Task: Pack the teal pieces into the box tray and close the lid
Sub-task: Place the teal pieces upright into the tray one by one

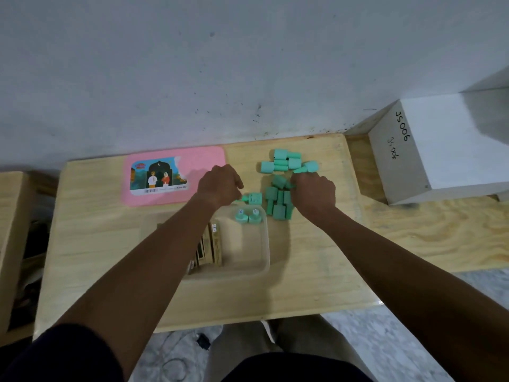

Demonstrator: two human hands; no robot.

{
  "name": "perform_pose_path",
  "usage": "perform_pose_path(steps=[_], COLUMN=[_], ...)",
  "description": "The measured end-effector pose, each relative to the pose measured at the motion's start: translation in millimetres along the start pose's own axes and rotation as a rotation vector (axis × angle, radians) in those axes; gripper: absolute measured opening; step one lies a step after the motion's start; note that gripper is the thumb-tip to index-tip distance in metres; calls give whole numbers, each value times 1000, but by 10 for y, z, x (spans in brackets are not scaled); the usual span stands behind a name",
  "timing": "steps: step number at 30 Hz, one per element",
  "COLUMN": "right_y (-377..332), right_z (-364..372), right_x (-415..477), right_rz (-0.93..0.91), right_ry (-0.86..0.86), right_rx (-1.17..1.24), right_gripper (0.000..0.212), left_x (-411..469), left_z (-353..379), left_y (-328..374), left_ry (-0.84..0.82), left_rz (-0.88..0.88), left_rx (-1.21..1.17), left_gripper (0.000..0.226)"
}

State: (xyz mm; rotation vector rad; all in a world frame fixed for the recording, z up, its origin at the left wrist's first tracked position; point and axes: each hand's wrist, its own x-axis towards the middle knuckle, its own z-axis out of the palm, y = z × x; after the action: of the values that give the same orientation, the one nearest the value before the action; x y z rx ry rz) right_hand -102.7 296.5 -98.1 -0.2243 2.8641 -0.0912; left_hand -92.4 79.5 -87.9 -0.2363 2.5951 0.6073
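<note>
Pale wood fills the middle of the frame, a low table [110,271] pushed against a grey-white wall, with a white box [440,150] marked in black pen at the upper right. Just left of centre sits the clear box tray [264,244], its far corner already holding two teal pieces [247,215] stood on end; some tan cards [209,244] lie along its left side. The pink lid [176,175], printed with a picture, lies flat beyond the tray toward the upper left.

Most of the loose teal pieces [289,164] are heaped right of centre, in a far cluster and a nearer one, well outside the tray. The left hand [220,186] is curled, its fingertips closed on one teal piece [253,199] just past the tray's far rim. The right hand [314,194] is bunched over the nearer cluster, fingers closed among the pieces; exactly which one it grips cannot be told.

These pieces look like small hard plastic, light and stiff, probably a little slick. A pinch across the wider body should hold best, and several could likely be gathered at once. The lid looks thin and flexible, best lifted by its edges.
</note>
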Motion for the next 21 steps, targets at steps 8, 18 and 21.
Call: perform_pose_path(steps=[8,18,21], right_y=[-30,26,43], right_z=[2,-62,-222], right_x=[86,-65,-197], right_rz=[-5,-24,-52], right_ry=[-75,152,258], right_rx=[-41,450,583], right_gripper=[12,24,21], left_x=[132,-66,-283], left_z=[126,-14,-182], left_y=[-17,-94,-45], left_ry=[-44,185,329], left_rz=[13,202,201], left_rx=[71,-179,-276], left_gripper=[24,17,16])
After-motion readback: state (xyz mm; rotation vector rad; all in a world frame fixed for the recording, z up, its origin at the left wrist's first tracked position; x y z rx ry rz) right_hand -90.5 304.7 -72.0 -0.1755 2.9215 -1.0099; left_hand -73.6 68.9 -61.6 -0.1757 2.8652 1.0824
